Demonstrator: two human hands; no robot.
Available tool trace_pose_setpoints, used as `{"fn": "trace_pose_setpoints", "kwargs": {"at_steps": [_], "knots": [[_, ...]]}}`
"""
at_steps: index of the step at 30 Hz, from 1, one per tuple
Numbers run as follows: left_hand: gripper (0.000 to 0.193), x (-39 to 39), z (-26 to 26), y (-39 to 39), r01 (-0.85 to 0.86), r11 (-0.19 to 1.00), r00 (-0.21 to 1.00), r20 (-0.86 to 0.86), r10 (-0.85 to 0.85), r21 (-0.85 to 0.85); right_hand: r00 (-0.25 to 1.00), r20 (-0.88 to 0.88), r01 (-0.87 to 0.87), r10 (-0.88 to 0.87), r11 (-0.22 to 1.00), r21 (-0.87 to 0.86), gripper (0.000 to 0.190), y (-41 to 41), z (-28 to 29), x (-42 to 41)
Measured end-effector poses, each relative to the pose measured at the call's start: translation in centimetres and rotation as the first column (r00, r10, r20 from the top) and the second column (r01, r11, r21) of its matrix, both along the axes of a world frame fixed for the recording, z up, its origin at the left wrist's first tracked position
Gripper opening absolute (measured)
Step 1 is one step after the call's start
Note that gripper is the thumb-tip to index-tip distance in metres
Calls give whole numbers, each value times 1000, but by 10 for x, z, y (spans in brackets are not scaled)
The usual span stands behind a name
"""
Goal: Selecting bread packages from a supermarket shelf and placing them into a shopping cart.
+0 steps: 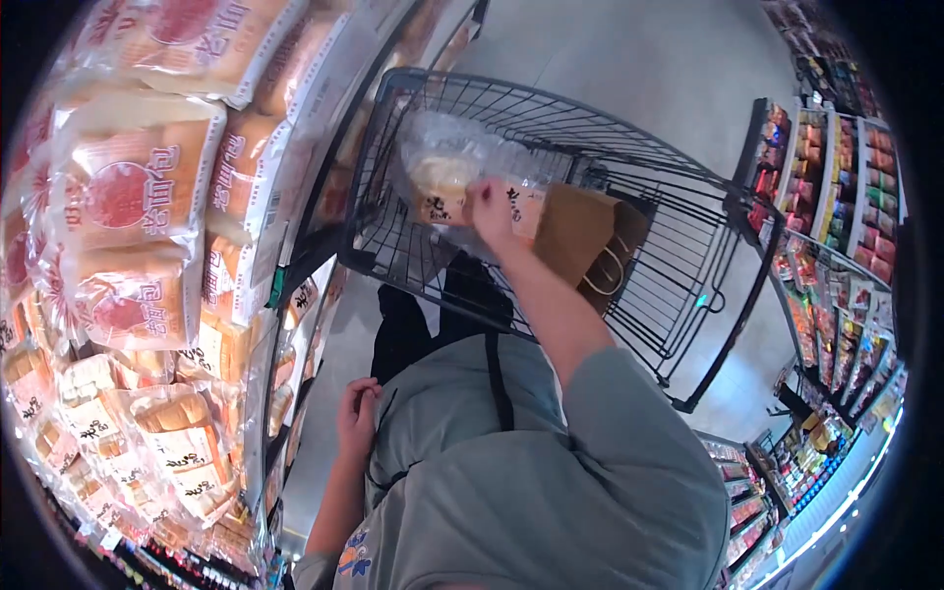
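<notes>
My right hand [490,212] reaches down into a black wire shopping cart [575,108]. Its fingers are curled on a clear bag of packaged bread [436,184]; the fingertips are partly hidden. Close against that hand's other side lies a pink-labelled package [525,214] in clear plastic. A brown paper bag [571,232] with twisted paper handles lies beside it in the cart. Low at my side hangs my left hand [359,405], fingers curled in with nothing visible in them, near the bread shelf.
Shelves at left hold stacked bags of sliced bread [136,177] and smaller bread packs [184,442]. A dark shelf edge [317,236] runs close along the cart's end. Grey floor [649,59] lies beyond the cart. Racks of packaged goods [833,177] stand at right.
</notes>
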State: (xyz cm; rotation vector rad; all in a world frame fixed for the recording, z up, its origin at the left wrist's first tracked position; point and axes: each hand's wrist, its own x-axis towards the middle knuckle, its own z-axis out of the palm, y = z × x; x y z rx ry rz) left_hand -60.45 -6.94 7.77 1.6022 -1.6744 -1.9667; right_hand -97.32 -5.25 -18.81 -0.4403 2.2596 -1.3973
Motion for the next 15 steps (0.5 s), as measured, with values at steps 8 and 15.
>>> {"fn": "trace_pose_setpoints", "kwargs": {"at_steps": [8,15], "knots": [[21,-3,34,-36,82,988,995,-48,-89,-133,970,-139,-204,198,978,-32,15,41,246,56],[80,15,83,-77,106,845,929,-252,-272,-523,761,-462,-620,456,722,-307,10,40,402,108]]}}
